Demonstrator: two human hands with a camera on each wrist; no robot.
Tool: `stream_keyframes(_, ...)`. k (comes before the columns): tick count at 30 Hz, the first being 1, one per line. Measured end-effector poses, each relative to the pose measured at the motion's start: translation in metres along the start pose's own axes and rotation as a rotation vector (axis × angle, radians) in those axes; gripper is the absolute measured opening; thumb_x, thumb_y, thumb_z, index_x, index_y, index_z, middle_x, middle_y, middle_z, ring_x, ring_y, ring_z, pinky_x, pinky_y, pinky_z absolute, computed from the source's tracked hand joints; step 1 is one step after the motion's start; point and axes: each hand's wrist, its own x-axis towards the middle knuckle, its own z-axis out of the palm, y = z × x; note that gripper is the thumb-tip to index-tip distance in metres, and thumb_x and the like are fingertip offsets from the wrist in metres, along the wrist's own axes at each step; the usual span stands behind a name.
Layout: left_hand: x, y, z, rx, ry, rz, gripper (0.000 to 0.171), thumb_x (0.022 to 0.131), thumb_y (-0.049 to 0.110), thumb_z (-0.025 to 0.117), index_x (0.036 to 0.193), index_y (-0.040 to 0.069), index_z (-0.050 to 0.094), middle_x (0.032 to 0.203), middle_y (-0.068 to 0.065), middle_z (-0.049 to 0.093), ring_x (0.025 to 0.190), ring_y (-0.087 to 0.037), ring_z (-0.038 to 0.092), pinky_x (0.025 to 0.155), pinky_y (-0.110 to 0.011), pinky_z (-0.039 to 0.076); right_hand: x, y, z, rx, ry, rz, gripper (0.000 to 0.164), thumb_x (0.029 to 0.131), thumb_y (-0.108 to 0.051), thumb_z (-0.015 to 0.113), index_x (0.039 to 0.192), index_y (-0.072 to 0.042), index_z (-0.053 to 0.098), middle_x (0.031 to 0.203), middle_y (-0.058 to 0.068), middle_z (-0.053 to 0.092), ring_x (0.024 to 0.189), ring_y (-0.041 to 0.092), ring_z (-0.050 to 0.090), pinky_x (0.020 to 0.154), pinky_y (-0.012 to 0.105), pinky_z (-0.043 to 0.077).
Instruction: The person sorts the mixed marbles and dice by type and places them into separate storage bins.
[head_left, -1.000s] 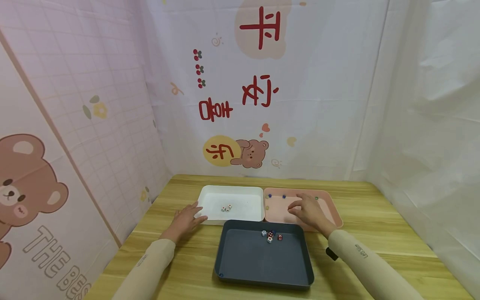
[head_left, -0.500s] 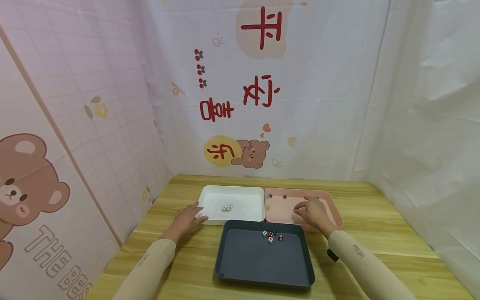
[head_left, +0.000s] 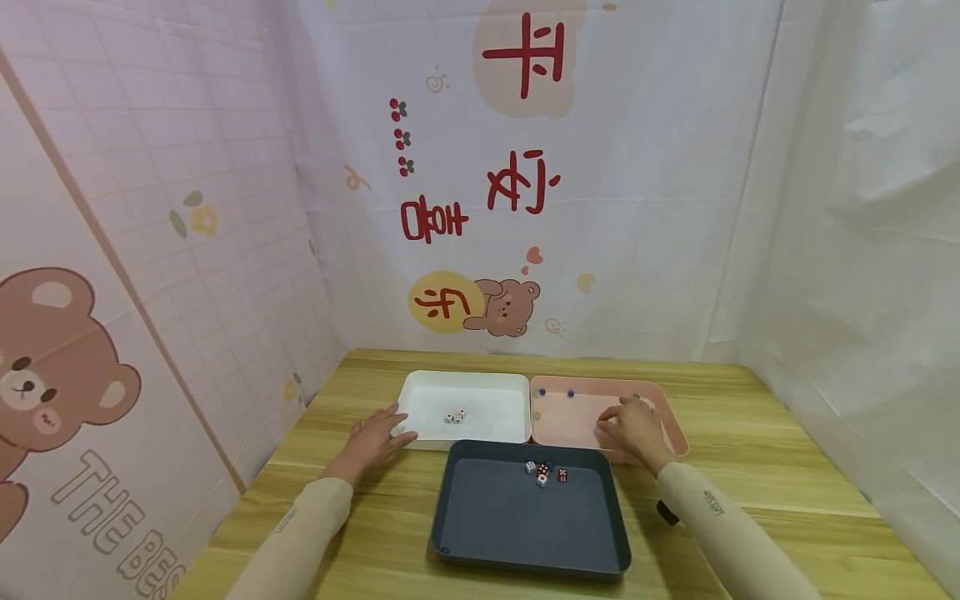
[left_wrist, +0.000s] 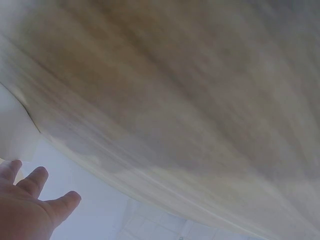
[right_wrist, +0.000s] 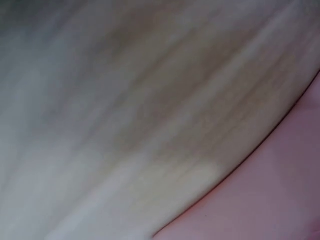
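Note:
In the head view my left hand [head_left: 372, 437] rests at the left rim of the white tray [head_left: 491, 406], fingers spread and fairly straight. Several white dice [head_left: 455, 416] lie in that tray. My right hand [head_left: 632, 427] is over the pink tray [head_left: 558, 429], thumb and index finger close together; whether something small is between them is hidden. Blue dice [head_left: 571, 393], pale yellowish dice [head_left: 536, 416] and a partly covered green die [head_left: 636, 397] are in the pink tray. In the left wrist view, fingers of the left hand [left_wrist: 35, 200] show extended.
Nearest me stands a dark grey tray [head_left: 525, 533] holding white and red dice [head_left: 543, 472], with a small blue die [head_left: 445, 550] in its lower left corner. The trays sit on a wooden table [head_left: 757, 467]. Printed curtains [head_left: 630, 208] enclose its back and sides.
My right hand has shifted a little to the right over the pink tray, its fingers drawing in. The left hand has stayed at the white tray's rim.

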Motion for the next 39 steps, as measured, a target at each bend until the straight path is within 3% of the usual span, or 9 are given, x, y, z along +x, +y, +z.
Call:
stream_keyframes(6,0.001,0.001,0.001,0.009,-0.004,-0.009,0.061,0.098,0.048,0.057,0.139,0.003,0.056,0.155,-0.020,0.036,0.140,-0.048,0.031,0.106,-0.075,0.016,0.000,-0.003,0.001,0.003,-0.008,0.021,0.015,0.092,-0.020,0.069,0.098,-0.011,0.079,0.115,0.019,0.068,0.126,0.044,0.047,0.095,0.068,0.036)
stream_keyframes(14,0.000,0.002,0.000,0.003,0.001,-0.003,0.060,0.098,0.047,0.057,0.139,0.003,0.056,0.154,-0.021,0.037,0.139,-0.048,0.032,0.106,-0.075,0.017,0.000,-0.003,0.003,-0.003,-0.005,0.034,0.027,0.094,-0.024,0.069,0.114,-0.008,0.075,0.124,0.021,0.064,0.127,0.043,0.048,0.096,0.068,0.038)
stream_keyframes(18,-0.001,0.004,-0.001,0.002,0.001,-0.003,0.060,0.099,0.047,0.057,0.139,0.003,0.056,0.154,-0.021,0.036,0.140,-0.048,0.031,0.106,-0.075,0.017,-0.001,0.000,0.003,-0.059,0.039,-0.007,0.025,0.094,-0.024,0.068,0.112,-0.008,0.075,0.116,0.019,0.068,0.119,0.042,0.055,0.090,0.063,0.046)
stream_keyframes(25,-0.001,0.002,0.000,0.004,0.001,-0.003,0.060,0.099,0.048,0.056,0.139,0.003,0.056,0.154,-0.021,0.036,0.140,-0.048,0.031,0.106,-0.075,0.017,-0.003,0.005,0.000,-0.085,0.078,-0.091,0.021,0.093,-0.018,0.069,0.107,-0.005,0.077,0.092,0.011,0.074,0.111,0.041,0.060,0.093,0.056,0.047)
stream_keyframes(34,0.000,0.001,0.000,0.008,-0.001,-0.002,0.060,0.099,0.048,0.055,0.139,0.003,0.056,0.154,-0.022,0.036,0.140,-0.048,0.031,0.106,-0.075,0.017,-0.002,0.007,0.001,-0.027,0.099,-0.109,0.021,0.092,-0.017,0.070,0.107,-0.004,0.077,0.104,0.017,0.071,0.111,0.041,0.059,0.093,0.056,0.048)
stream_keyframes(39,0.000,0.000,0.000,0.010,-0.006,-0.008,0.061,0.099,0.048,0.055,0.140,0.003,0.055,0.154,-0.022,0.035,0.140,-0.047,0.030,0.107,-0.074,0.017,-0.003,0.003,-0.001,0.054,0.058,-0.102,0.022,0.094,-0.016,0.068,0.109,-0.002,0.075,0.109,0.020,0.070,0.120,0.045,0.054,0.101,0.058,0.041)
